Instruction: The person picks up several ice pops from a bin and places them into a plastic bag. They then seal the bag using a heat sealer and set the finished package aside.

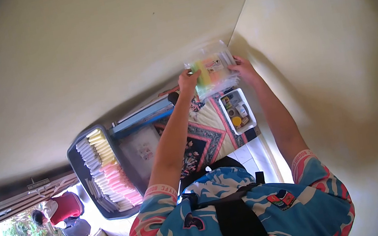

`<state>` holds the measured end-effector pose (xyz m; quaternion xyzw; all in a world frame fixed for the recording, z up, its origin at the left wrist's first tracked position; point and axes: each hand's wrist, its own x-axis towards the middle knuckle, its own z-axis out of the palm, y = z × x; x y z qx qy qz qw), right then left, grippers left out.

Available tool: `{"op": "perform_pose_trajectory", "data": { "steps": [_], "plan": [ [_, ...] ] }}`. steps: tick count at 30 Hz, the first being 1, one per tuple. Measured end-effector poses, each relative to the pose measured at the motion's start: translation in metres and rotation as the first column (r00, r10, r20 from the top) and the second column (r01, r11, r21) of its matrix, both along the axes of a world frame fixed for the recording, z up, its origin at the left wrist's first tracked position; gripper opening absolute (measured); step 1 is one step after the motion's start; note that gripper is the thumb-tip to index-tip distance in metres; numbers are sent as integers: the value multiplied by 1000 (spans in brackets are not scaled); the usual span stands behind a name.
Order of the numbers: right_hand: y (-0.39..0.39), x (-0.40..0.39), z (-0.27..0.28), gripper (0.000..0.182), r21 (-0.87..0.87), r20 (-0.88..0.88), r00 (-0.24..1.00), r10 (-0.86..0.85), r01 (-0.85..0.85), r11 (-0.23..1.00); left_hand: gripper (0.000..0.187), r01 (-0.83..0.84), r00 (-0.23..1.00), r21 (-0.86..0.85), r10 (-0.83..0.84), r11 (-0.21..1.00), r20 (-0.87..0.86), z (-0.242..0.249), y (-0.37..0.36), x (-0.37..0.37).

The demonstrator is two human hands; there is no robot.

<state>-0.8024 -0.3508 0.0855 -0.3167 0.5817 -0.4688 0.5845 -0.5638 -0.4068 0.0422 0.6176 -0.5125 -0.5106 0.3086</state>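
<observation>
Both hands hold a clear plastic pack [212, 69] at the far end of the table, close to the wall corner. Through the plastic show yellow-green, orange and pale contents, with a printed label in the middle. My left hand [188, 81] grips the pack's left side, its thumb over the front. At the right edge, my right hand [243, 66] pinches it with the thumb on top. More clear plastic lies right under the pack. Just below it sits a white tray [249, 108] of small containers, one with a yellow lid.
A dark bin [75, 163] at the left holds rows of folded yellow, pink, white and grey pieces. Beside it lie clear plastic bags [141, 149]. Patterned cloth [210, 137] covers the table. Walls stand behind and right; two people [66, 210] are outside the opening at lower left.
</observation>
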Motion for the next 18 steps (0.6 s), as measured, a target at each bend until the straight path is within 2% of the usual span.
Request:
{"op": "perform_pose_trajectory", "data": {
  "steps": [2, 4, 5, 8, 11, 14, 18],
  "plan": [
    [-4, -7, -17, 53, -25, -83, 996, 42, -44, 999, 51, 22, 980, -37, -14, 999, 197, 31, 9, 0],
    [-5, -8, -20, 55, -21, -335, 938, 85, -98, 995, 53, 39, 954, -124, 0, 992, 301, 19, 7, 0],
    [-6, -8, -20, 56, -15, -455, 885, 104, -124, 992, 54, 51, 937, -167, 11, 985, 350, 14, 6, 0],
    [-5, -8, -30, 60, -29, -756, 651, 60, -125, 992, 59, 53, 940, -207, 21, 977, 341, 6, 8, 2],
    [0, -6, -34, 63, -124, -785, 619, -16, -132, 984, 60, 49, 953, -235, 25, 971, 303, -2, 12, 4],
    [0, -10, -46, 62, -107, -685, 728, -29, -60, 992, 63, 36, 974, -109, -11, 993, 227, 10, 18, 6],
    [0, -14, -60, 61, -107, -637, 771, -14, -70, 992, 66, 129, 976, -111, -106, 985, 192, 15, 28, 10]
  ]
}}
